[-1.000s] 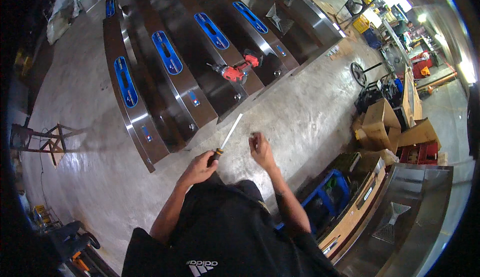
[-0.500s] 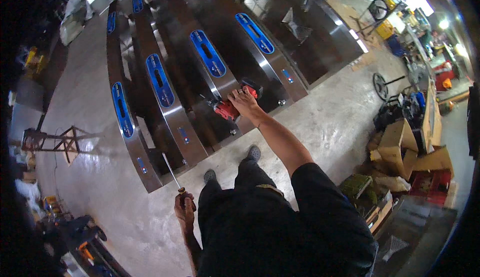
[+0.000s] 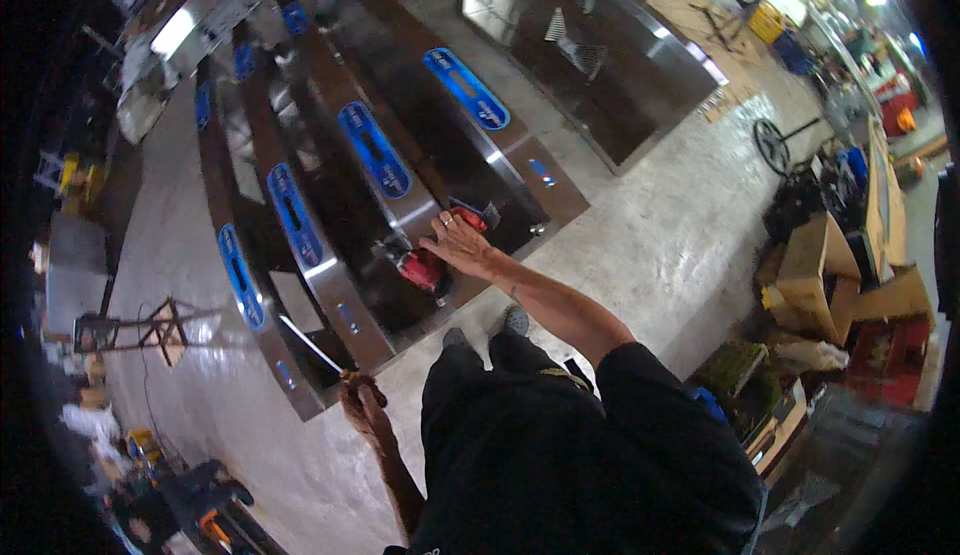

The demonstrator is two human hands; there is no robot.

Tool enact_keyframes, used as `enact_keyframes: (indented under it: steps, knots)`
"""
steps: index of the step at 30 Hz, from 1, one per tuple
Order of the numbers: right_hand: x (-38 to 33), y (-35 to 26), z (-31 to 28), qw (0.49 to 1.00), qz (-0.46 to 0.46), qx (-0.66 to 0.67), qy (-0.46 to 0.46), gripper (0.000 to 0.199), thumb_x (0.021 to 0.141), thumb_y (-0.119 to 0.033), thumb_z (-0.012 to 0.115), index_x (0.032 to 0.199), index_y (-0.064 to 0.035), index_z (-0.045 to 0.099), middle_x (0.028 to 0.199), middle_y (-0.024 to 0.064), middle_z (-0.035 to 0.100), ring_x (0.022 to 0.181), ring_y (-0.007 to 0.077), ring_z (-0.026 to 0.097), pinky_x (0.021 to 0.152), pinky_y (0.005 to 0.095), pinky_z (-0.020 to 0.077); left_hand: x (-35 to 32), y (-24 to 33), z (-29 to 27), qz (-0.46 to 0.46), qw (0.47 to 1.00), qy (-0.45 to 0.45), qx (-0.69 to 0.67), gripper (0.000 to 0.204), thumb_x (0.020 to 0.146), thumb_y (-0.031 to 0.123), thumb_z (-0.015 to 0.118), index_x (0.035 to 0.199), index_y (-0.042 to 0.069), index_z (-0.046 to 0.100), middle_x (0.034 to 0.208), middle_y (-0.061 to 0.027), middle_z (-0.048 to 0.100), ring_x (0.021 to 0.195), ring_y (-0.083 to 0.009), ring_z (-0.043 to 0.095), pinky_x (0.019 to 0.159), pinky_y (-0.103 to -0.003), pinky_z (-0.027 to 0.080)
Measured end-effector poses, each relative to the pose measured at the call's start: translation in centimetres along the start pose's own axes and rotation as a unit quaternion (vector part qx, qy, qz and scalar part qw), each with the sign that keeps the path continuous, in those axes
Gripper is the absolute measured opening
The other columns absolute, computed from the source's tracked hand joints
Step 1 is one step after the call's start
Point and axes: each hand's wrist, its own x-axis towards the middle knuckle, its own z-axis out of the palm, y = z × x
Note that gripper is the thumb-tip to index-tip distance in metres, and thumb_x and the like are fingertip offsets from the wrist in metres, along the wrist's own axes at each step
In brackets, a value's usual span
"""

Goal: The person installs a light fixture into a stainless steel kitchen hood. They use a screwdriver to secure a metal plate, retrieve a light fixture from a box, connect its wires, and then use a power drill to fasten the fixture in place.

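My left hand (image 3: pixel 365 410) is closed around the handle of a long screwdriver (image 3: pixel 312 345). Its pale shaft points forward and left, over the near end of the leftmost metal panels. Over a red cordless drill (image 3: pixel 422 271) lies my right hand (image 3: pixel 462 247), its fingers around the drill's middle, where the grip is mostly hidden. The drill rests on its side near the front end of a long brown metal panel (image 3: pixel 412 217). Each of these panels carries a blue oblong label (image 3: pixel 375 150) with a dark slot-shaped middle.
A wide dark sheet (image 3: pixel 640 85) lies beyond the panels to the right. Open cardboard boxes (image 3: pixel 815 275) and a small wheel on a rod (image 3: pixel 770 145) are on the right side. At left stands a dark metal stand (image 3: pixel 150 333) on the concrete floor (image 3: pixel 640 225).
The view has shifted, so the panels sit lower and further left. My left hand has brought the screwdriver forward, further over the panel ends. My right hand stays on the drill.
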Motion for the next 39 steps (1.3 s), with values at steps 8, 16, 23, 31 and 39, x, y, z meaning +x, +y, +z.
enact_keyframes:
  steps: [8,16,23,31,39]
  knots:
    - [-14.0,-2.2,-11.4,0.895,0.378,0.19,0.141,0.075,0.07,-0.025,0.087,0.138,-0.0122,0.06,0.111,0.0227,0.053,0.106,0.0414,0.053,0.09,0.0501,0.0435,16.5,2.3,15.4,0.269,0.87,-0.177,0.374,0.032,0.094,0.016,0.067,0.123,0.002,0.064,0.114,-0.0167,0.062,0.1,-0.033,0.064,0.086,-0.043,0.053]
    - [-39.5,-14.9,-3.2,0.685,0.728,0.018,0.02,0.048,0.094,-0.02,0.059,0.142,-0.0201,0.057,0.103,0.0258,0.057,0.094,0.0437,0.058,0.08,0.0511,0.0475,21.4,-3.4,29.7,0.313,0.76,-0.395,0.411,0.034,0.091,0.021,0.07,0.119,0.002,0.064,0.115,-0.0166,0.058,0.105,-0.0384,0.063,0.087,-0.048,0.054]
    - [-41.4,-34.7,-1.6,0.455,0.874,0.145,0.09,0.054,0.086,-0.026,0.065,0.138,-0.0149,0.055,0.103,0.0292,0.057,0.094,0.0488,0.058,0.08,0.0545,0.0479,23.1,-7.2,31.1,0.348,0.73,-0.431,0.399,0.044,0.09,0.023,0.072,0.126,0.001,0.061,0.114,-0.0192,0.058,0.108,-0.0386,0.059,0.095,-0.049,0.048]
    - [-31.2,-45.1,2.1,0.204,0.809,0.339,0.434,0.033,0.091,-0.021,0.067,0.119,-0.011,0.052,0.081,0.0042,0.057,0.053,0.0206,0.055,0.045,0.036,0.0459,26.3,-3.7,31.5,0.335,0.742,-0.436,0.383,0.057,0.095,0.04,0.071,0.133,0.0,0.058,0.123,-0.0242,0.061,0.114,-0.0408,0.06,0.098,-0.048,0.049]
    - [-30.7,-51.0,6.4,0.083,0.797,0.315,0.509,0.022,0.081,-0.006,0.061,0.101,-0.0102,0.052,0.065,-0.0008,0.046,0.047,0.0141,0.045,0.042,0.0322,0.0403,29.0,-1.1,32.6,0.261,0.773,-0.445,0.369,0.044,0.102,0.041,0.061,0.118,0.0,0.066,0.114,-0.0197,0.066,0.107,-0.0348,0.063,0.094,-0.045,0.05]
